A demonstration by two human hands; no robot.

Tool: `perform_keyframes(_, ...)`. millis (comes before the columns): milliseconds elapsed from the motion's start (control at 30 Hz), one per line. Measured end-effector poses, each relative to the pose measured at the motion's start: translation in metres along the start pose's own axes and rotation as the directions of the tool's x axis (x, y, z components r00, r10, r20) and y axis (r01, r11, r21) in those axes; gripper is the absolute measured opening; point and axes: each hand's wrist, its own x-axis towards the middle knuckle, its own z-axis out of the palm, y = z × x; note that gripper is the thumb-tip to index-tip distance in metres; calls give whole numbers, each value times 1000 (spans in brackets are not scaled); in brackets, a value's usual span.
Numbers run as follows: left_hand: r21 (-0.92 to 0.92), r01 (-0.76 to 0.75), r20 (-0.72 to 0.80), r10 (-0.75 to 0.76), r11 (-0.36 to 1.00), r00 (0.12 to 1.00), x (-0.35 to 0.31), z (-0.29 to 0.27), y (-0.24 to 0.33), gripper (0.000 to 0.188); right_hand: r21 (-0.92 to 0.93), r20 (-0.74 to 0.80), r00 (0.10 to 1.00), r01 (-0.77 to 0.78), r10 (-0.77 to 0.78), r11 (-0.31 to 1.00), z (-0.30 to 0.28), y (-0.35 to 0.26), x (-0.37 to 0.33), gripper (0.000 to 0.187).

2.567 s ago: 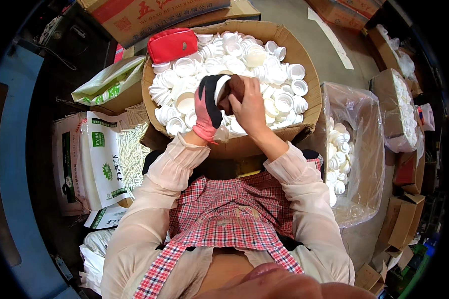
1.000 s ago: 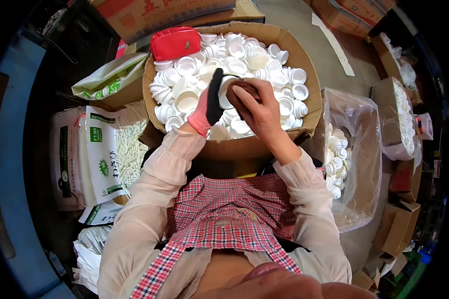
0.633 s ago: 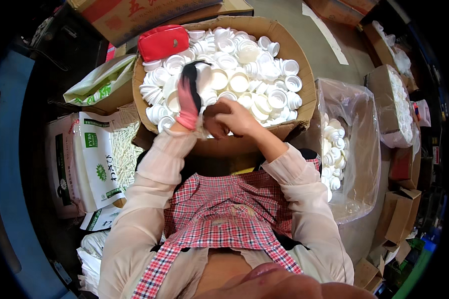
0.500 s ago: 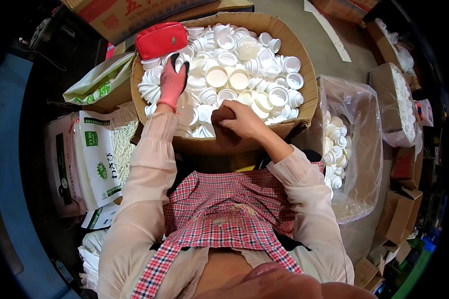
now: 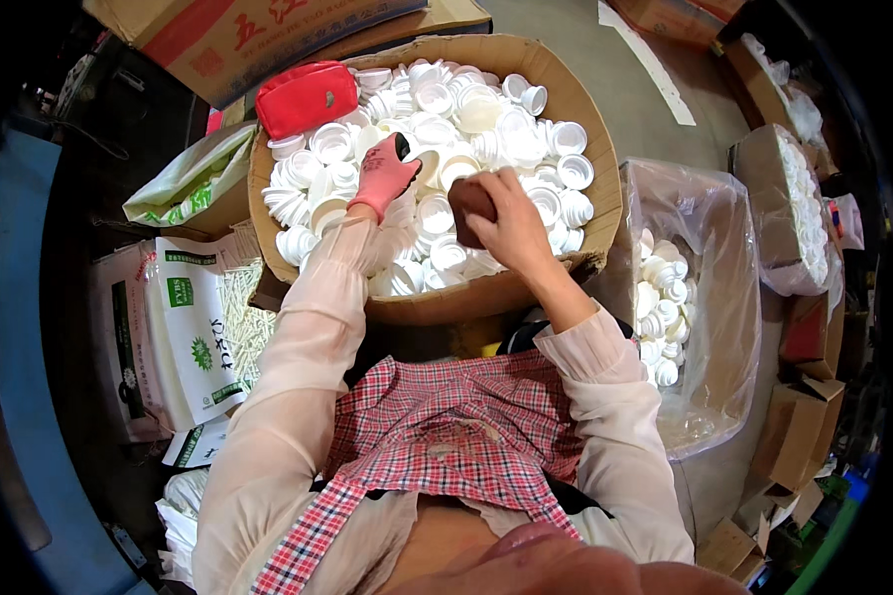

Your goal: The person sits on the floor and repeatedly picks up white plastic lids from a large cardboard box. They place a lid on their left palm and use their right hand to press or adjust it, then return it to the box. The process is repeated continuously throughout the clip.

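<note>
A round-topped cardboard box (image 5: 587,213) in front of me is heaped with small white plastic caps (image 5: 486,109). My left hand (image 5: 383,177), in a pink glove with black fingertips, reaches into the left part of the heap. Its fingers curl down among the caps, and whether they grip one is hidden. My bare right hand (image 5: 516,216) hovers over the near middle of the box, holding a brown pad (image 5: 466,201) in its fingers.
A red pouch (image 5: 306,96) lies on the caps at the box's far left. To the right stands a clear plastic bag (image 5: 700,297) with more white caps. Printed sacks (image 5: 193,327) lie at the left, and cartons (image 5: 799,397) line the right side.
My two hands were together over the box, the gloved left holding a cap against the pad. The left hand has since swung out to the left and down into the heap.
</note>
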Motion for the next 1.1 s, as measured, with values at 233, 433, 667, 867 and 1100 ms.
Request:
perform_keyframes(233,-611,-275,-166,219,742,961,-76,-20,60,35,-146,-304,930,167,-205,975,11,-21,15,40)
perform_keyframes(433,-937,-177,-148,119,302,982,-83,-47,74,24,146,15,1000,-13,10,989,38,-37,-8,32)
perform_keyframes(667,-746,-345,-156,355,569,922,-83,-46,44,42,755,36,975,-170,219,634,31,-34,8,20)
perform_keyframes(867,-827,500,381,396,-258,835,-81,-28,26,47,282,2,985,165,-172,945,37,-61,1,41)
perform_keyframes(1100,-776,-195,78,398,600,914,-78,-64,40,38,-426,182,937,348,-297,835,29,-31,-13,13)
